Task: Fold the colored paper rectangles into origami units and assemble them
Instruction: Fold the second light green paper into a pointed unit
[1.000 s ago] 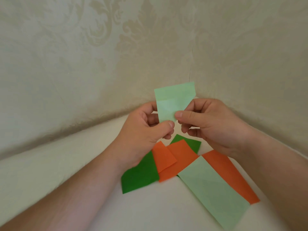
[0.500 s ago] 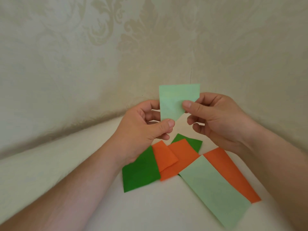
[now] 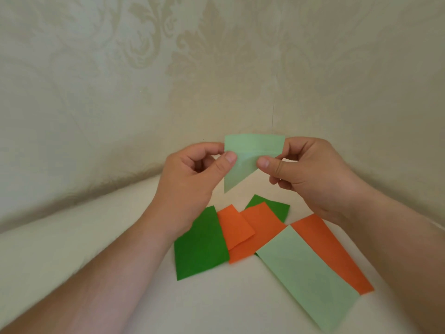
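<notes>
The pale green unit [image 3: 250,160] has turned since a second ago: then it stood tall and narrow between the hands, now it lies wider than high, lifted a little, one corner folded so its lower edge slants down to a point on the left. The left hand [image 3: 192,186] pinches its left edge between thumb and forefinger, and the right hand [image 3: 310,174] pinches the right side the same way, the fingers of both clamped on the paper. That reads as a check of the crease or a turn toward the next fold, so this unit looks only partly made and assembly is some way off. It is held in the air above the pale counter [image 3: 101,249], near the far edge where the patterned wall [image 3: 144,80] rises. Below the hands lie the other pieces, overlapping: a dark green rectangle [image 3: 199,244], two orange pieces [image 3: 243,232], a second dark green piece [image 3: 277,208] behind them, a long pale green strip [image 3: 308,271] and an orange strip [image 3: 332,249] beside it. Open counter lies to the left and at the near edge; the wall leaves little room beyond.
</notes>
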The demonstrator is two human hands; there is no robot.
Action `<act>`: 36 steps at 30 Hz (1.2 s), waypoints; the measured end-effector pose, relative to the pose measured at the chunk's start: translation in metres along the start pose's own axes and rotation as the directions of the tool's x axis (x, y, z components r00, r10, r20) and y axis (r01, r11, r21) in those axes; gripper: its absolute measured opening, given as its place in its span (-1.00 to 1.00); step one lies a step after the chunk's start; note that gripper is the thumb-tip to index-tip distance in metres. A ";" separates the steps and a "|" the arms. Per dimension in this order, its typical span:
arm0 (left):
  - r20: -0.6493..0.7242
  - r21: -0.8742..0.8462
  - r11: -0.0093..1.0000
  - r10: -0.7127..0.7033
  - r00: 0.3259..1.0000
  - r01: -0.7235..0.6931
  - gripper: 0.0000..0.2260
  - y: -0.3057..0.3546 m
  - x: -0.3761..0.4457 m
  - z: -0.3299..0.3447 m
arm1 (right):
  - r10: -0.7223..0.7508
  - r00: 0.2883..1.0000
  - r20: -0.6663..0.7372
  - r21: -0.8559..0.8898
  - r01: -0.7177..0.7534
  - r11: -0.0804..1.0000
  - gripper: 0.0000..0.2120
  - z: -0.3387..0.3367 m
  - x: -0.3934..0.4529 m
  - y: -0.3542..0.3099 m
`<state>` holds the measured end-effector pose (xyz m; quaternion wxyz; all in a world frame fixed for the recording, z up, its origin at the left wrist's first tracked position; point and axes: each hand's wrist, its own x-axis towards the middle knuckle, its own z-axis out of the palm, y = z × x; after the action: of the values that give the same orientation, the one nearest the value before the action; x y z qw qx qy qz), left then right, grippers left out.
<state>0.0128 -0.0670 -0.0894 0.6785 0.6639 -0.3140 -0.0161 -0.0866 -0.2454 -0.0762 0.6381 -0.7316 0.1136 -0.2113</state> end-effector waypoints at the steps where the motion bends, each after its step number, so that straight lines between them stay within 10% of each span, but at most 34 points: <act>1: 0.002 0.003 1.000 -0.004 1.000 0.004 -0.96 0.001 -0.001 0.001 | -0.007 1.000 0.010 -0.009 0.008 1.000 -0.67 0.001 0.000 0.000; 16: 0.017 -0.096 0.995 -0.009 1.000 0.011 -0.85 0.008 -0.005 0.003 | -0.060 0.996 0.064 0.155 0.049 0.987 -0.96 0.001 -0.003 -0.005; 36: -0.029 -0.224 0.963 -0.159 0.987 0.149 -0.87 0.009 -0.009 0.013 | -0.041 0.996 -0.082 0.159 0.054 0.986 -0.82 0.008 -0.003 -0.006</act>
<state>-0.0043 -0.0737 -0.0862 0.7519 0.6071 -0.2415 -0.0879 -0.0862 -0.2363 -0.0717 0.6851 -0.6712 0.1038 -0.2635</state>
